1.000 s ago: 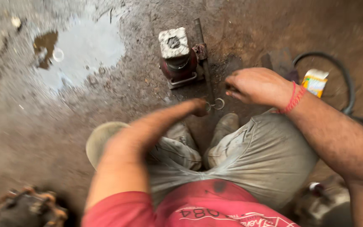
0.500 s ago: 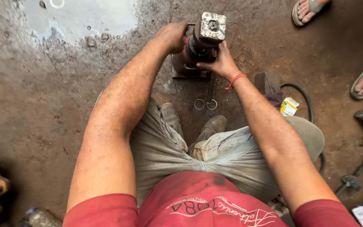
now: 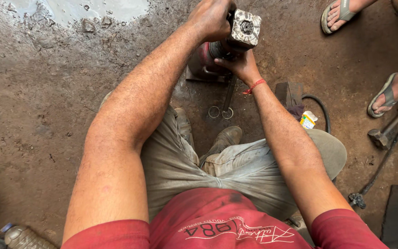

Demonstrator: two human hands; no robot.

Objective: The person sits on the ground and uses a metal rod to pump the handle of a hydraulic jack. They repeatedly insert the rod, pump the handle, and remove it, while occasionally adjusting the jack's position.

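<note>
Red bottle jack point(image 3: 206, 60) is standing on the dirt floor point(image 3: 38, 106); the left hand point(image 3: 210, 18) is wrapping its fingers around the jack's metal head point(image 3: 245, 28). The right hand point(image 3: 238, 64) is clasping the column below, fingers curled.

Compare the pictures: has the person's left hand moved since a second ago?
Yes. The left hand has gone from beside the two metal rings on the floor up onto the red bottle jack, beyond them.

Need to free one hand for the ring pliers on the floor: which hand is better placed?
Right, probably. The right hand grips the jack low on its near side, closer to the pliers; the left hand clasps it higher, farther away.
</note>
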